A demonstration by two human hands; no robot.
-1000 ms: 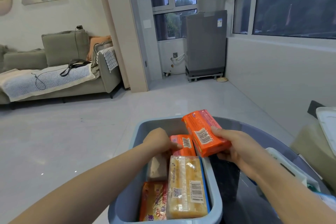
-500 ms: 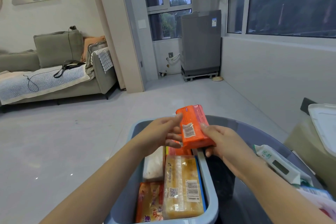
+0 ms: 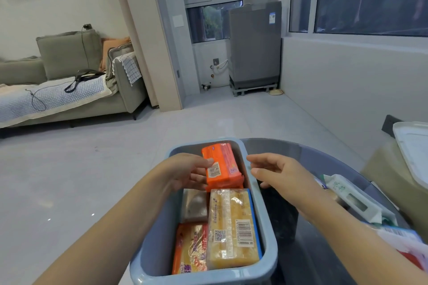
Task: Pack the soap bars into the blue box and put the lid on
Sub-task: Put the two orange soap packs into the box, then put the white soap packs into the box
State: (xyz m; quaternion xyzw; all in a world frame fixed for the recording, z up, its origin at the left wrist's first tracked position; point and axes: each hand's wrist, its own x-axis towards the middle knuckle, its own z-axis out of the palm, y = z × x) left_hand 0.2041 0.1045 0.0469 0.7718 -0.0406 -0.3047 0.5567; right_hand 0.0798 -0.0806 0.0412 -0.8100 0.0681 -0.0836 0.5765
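The blue box [image 3: 268,236] stands on a dark round table in front of me. Inside lie a yellow soap bar [image 3: 231,227], an orange-yellow wrapped bar [image 3: 190,247] and a pale bar [image 3: 194,206]. At the far end an orange soap bar [image 3: 222,164] rests on another orange one. My left hand [image 3: 185,173] holds this top orange bar with thumb and fingers on its left side. Just right of the box rim, my right hand [image 3: 275,171] hovers with relaxed fingers, empty. A white lid [image 3: 412,152] lies at the far right.
The dark glass table [image 3: 301,155] carries a white wipes packet [image 3: 352,199] and other packets at the right edge. A beige surface [image 3: 382,178] under the lid stands to the right. Open grey floor lies to the left, with a sofa and a washing machine far off.
The orange bar passed from my right hand to my left and went down into the far end of the box. My right hand let go and drew back to the right.
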